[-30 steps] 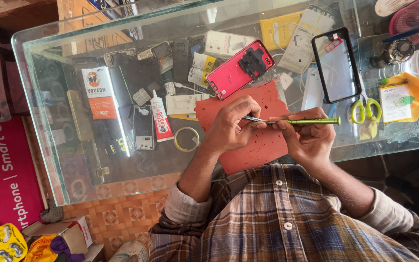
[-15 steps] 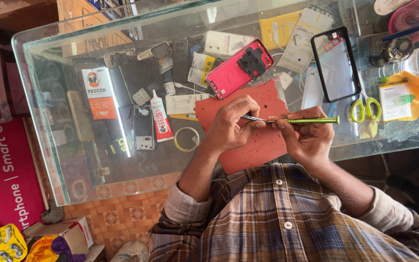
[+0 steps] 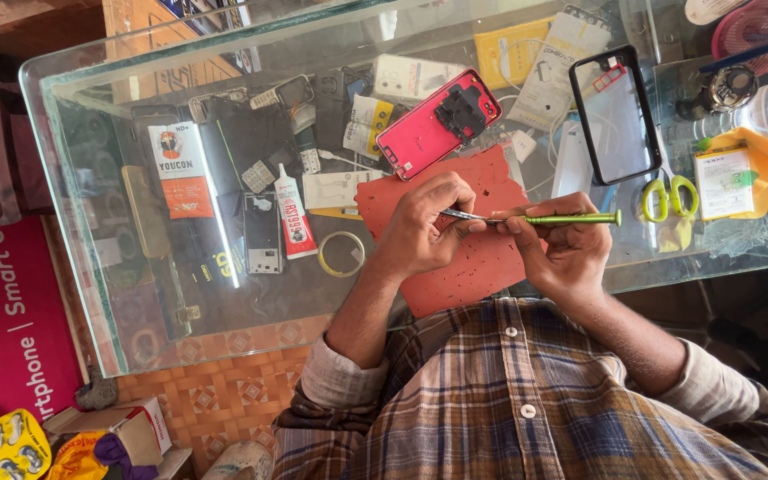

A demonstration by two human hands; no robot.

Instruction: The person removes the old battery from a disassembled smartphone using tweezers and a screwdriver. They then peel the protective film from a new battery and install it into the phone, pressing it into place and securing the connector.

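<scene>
Over the red work mat (image 3: 477,276), the right hand (image 3: 562,253) pinches a green screwdriver (image 3: 571,219) level, while the left hand (image 3: 420,227) pinches its metal tip, apparently to steady it.

Both hands grip a green screwdriver (image 3: 562,219) over a red mat (image 3: 473,267).

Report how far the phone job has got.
Done: the red phone shell lies open on the glass counter, the black frame apart. In hand: the right hand grips the green screwdriver, the left hand pinches its tip. Left: shell and frame are not yet joined.
</scene>
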